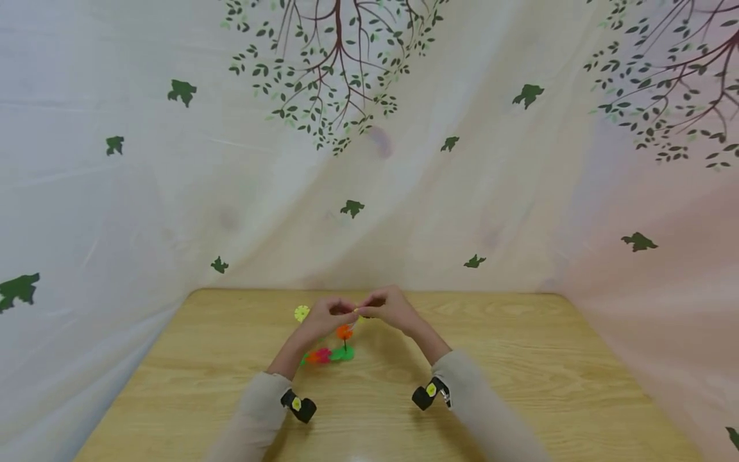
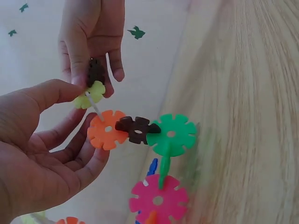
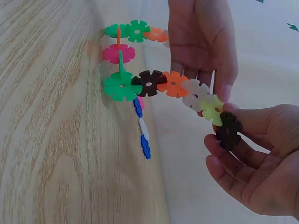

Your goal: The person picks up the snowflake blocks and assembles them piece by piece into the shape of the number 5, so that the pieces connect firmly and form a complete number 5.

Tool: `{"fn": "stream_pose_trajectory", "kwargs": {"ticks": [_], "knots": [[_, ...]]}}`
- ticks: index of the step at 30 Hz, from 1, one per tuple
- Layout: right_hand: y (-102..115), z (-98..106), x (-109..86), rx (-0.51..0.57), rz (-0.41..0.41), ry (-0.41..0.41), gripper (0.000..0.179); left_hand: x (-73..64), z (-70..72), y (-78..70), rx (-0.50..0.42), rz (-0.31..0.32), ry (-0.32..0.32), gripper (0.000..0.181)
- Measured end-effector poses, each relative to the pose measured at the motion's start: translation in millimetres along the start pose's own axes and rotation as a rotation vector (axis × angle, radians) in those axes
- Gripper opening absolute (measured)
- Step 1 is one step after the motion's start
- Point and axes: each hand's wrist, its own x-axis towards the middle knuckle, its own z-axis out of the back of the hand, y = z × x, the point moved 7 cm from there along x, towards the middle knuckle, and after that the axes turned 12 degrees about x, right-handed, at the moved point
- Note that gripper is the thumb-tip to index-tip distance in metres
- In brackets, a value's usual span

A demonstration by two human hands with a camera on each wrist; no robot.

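Observation:
My left hand (image 1: 323,317) pinches a yellow notched plastic disc (image 3: 212,110) between thumb and fingers. My right hand (image 1: 395,312) holds a dark brown disc (image 3: 228,130), its edge meeting the yellow one. The yellow disc is linked to a white disc (image 3: 195,93), then an orange disc (image 2: 108,130), another dark brown disc (image 2: 138,129) and a green disc (image 2: 171,135), forming a raised arm of the chain. Below the green disc, an upright green disc joins a pink disc (image 2: 159,199) near the table. Fingers hide part of the yellow disc.
The wooden table (image 1: 508,385) lies under both hands. A row of blue and white discs (image 3: 143,129) extends from the build. More green discs (image 3: 137,31) and a yellow disc (image 1: 301,313) belong to its left side. A printed cloth (image 1: 404,192) hangs behind.

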Motion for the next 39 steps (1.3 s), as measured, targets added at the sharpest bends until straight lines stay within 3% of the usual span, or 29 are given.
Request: {"fn": "stream_pose_trajectory", "kwargs": {"ticks": [7, 15, 23, 31, 39], "knots": [[-7, -4, 7.2, -0.006, -0.036, -0.021, 0.017, 6.5, 2.3, 20.4, -0.028, 0.012, 0.011, 0.014], [-26, 11, 19.6, 0.031, -0.068, -0.099, 0.029, 10.2, 13.1, 27.8, -0.066, 0.030, -0.001, 0.018], [-60, 1, 29.7, -0.036, -0.188, -0.005, 0.024, 11.4, 11.2, 34.9, -0.152, 0.047, -0.007, 0.021], [-69, -12, 43.4, -0.139, -0.116, 0.084, 0.030, 14.3, 3.4, 39.7, -0.231, 0.046, 0.012, 0.029], [-78, -17, 55.4, -0.203, -0.089, 0.090, 0.029, 13.4, 0.3, 44.5, -0.323, 0.123, 0.020, 0.035]]}}
